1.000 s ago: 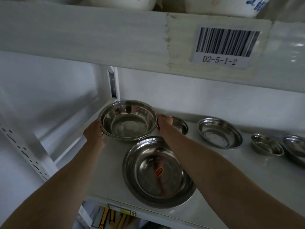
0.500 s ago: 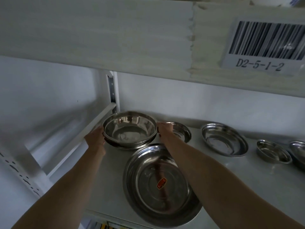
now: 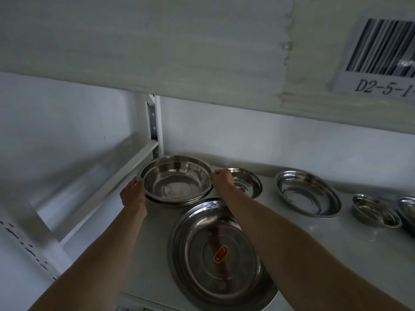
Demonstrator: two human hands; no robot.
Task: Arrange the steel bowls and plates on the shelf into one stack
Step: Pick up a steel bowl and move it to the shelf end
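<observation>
Both hands hold one deep steel bowl at the rear left of the shelf, left of centre in the frame. The left hand grips the bowl's left rim, and the right hand pinches the right rim with curled fingers. Opposite grips keep the bowl level and centred, which suits lowering it straight down. A second rim shows directly beneath the bowl, so the bowl appears to sit in, or just above, another steel dish. Whether the two touch fully cannot be told.

The remaining pieces lie apart on the shelf:

- A large flat plate with a red sticker occupies the lower centre of the frame, under the right forearm.
- A small bowl stands just beside the right hand, partly hidden by it.
- A medium plate lies to the right of centre.
- Two small bowls sit at the right edge, one whole and one cut off by the frame.

Judgement: stacking is at an early stage, with one nested pair and five pieces loose. The large plate is the widest piece and probably belongs at the bottom. Thin polished rims may slip, so a two-handed hold is prudent.

A barcode label is fixed to the upper shelf's edge at the upper right.
</observation>
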